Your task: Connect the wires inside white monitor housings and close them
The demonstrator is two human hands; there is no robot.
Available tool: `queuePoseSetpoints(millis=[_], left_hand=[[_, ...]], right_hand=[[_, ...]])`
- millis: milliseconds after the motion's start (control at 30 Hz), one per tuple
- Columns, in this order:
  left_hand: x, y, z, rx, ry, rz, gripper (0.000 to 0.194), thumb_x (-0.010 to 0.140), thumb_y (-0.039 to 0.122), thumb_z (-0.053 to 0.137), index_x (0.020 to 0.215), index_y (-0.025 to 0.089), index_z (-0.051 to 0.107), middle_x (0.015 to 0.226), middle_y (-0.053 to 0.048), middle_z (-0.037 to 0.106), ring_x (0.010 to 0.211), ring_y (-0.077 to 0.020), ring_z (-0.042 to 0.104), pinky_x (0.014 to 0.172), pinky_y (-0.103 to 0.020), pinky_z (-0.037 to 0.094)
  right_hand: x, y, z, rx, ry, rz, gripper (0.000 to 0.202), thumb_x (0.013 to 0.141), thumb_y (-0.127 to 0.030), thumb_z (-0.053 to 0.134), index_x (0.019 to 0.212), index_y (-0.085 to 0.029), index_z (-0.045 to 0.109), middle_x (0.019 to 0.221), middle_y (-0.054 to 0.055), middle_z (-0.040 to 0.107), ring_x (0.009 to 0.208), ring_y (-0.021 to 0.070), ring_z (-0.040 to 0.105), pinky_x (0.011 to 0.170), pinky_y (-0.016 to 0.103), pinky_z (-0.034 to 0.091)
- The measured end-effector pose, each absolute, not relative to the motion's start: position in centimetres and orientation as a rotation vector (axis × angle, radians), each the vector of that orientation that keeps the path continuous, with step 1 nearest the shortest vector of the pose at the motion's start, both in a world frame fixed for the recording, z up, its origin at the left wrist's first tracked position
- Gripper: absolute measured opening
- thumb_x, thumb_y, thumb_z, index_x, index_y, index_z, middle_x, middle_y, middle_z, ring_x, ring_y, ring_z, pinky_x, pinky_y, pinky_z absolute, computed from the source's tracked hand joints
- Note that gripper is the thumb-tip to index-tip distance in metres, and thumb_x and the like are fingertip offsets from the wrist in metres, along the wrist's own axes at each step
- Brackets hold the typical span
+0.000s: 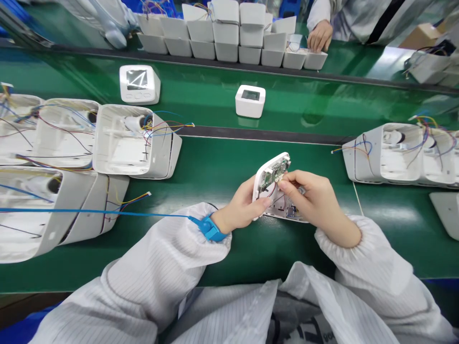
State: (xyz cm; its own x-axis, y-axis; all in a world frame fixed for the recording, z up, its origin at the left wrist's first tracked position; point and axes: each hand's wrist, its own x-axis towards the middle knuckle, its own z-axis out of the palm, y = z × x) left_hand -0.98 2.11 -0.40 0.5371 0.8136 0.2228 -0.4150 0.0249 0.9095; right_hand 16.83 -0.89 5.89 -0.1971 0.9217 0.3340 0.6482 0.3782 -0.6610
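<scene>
- White striped coat [222, 317] fills the lower edge of the frame; its two sleeves reach up toward the centre.
- Blue wrist strap [211, 228] sits around the left wrist, its blue cord [107, 211] running off to the left edge.
- Left hand [238, 205], centre of frame: clamped on the left edge of a white casing [278, 208], thumb over the inner side.
- Casing location: right of centre, held above the green table [201, 191], tilted, inner side showing. Circuit board [270, 177] on its upper part; thin wires below. Lower right portion hidden behind the other hand.
- Right hand [311, 198]: thumb and forefinger close at the board's right side. Cannot tell whether they grip something small.
- Left of frame: open white housings [161, 153] in two rows, coloured wires trailing out.
- Right edge: similar housings [366, 155], also wired; a white piece [446, 212] below them.
- Upper middle: two white display units [250, 102], well apart, each with a dark screen.
- Top: white boxes [225, 33] stacked; a co-worker's hand [320, 36] rests at their right end.
</scene>
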Motion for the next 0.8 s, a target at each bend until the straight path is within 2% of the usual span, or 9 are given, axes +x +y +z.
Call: queuePoseSetpoints(millis=[100, 367, 567, 667, 733, 800], left_hand=[[-1.0, 2.1, -0.7, 1.23, 0.409, 1.001, 0.061, 0.084, 0.051, 0.071, 0.132, 0.016, 0.059, 0.122, -0.011, 0.067, 0.11, -0.0278, 0.062, 0.099, -0.04, 0.049], [-0.9, 1.7, -0.4, 1.217, 0.458, 0.978, 0.06, 0.084, 0.055, 0.069, 0.129, 0.016, 0.058, 0.118, -0.011, 0.065, 0.106, -0.0254, 0.061, 0.095, -0.037, 0.048], [-0.9, 1.7, -0.6, 1.164, 0.512, 0.956, 0.05, 0.082, 0.057, 0.07, 0.105, 0.013, 0.063, 0.091, -0.005, 0.062, 0.086, -0.019, 0.056, 0.08, -0.032, 0.048], [-0.9, 1.8, -0.4, 1.133, 0.506, 0.922, 0.05, 0.08, 0.059, 0.071, 0.099, 0.013, 0.063, 0.089, -0.006, 0.062, 0.083, -0.0185, 0.056, 0.079, -0.032, 0.048], [-1.0, 1.9, -0.2, 1.11, 0.482, 0.885, 0.051, 0.08, 0.059, 0.07, 0.102, 0.013, 0.064, 0.093, -0.008, 0.064, 0.084, -0.0199, 0.058, 0.08, -0.033, 0.049], [-1.1, 1.9, 0.0, 1.086, 0.45, 0.853, 0.051, 0.08, 0.058, 0.07, 0.105, 0.013, 0.064, 0.096, -0.009, 0.065, 0.085, -0.0209, 0.059, 0.081, -0.034, 0.05]], right_hand=[[16.9, -0.9, 5.9, -1.352, -1.924, 0.487, 0.015, 0.097, -0.022, 0.059, 0.083, -0.02, 0.064, 0.074, -0.001, 0.067, 0.065, 0.0122, 0.059, 0.063, 0.024, 0.045], [16.5, -1.1, 5.7, -1.377, -1.888, 0.435, 0.014, 0.098, -0.023, 0.058, 0.085, -0.019, 0.064, 0.075, -0.001, 0.067, 0.065, 0.0116, 0.059, 0.061, 0.024, 0.043], [16.4, -1.2, 5.0, -1.417, -1.918, 0.231, 0.017, 0.099, -0.028, 0.058, 0.085, -0.02, 0.063, 0.076, -0.001, 0.067, 0.067, 0.0127, 0.061, 0.062, 0.025, 0.045], [16.6, -0.9, 4.5, -1.436, -1.923, 0.033, 0.019, 0.099, -0.032, 0.059, 0.085, -0.021, 0.064, 0.077, 0.001, 0.068, 0.07, 0.0154, 0.063, 0.065, 0.029, 0.048], [16.9, -0.5, 4.4, -1.401, -1.881, -0.085, 0.017, 0.096, -0.038, 0.064, 0.095, -0.021, 0.066, 0.088, 0.005, 0.07, 0.082, 0.0204, 0.067, 0.071, 0.033, 0.053], [17.4, 0.0, 4.4, -1.312, -1.884, -0.139, 0.033, 0.093, -0.043, 0.069, 0.116, -0.02, 0.064, 0.109, 0.011, 0.07, 0.101, 0.0264, 0.067, 0.079, 0.038, 0.057]])
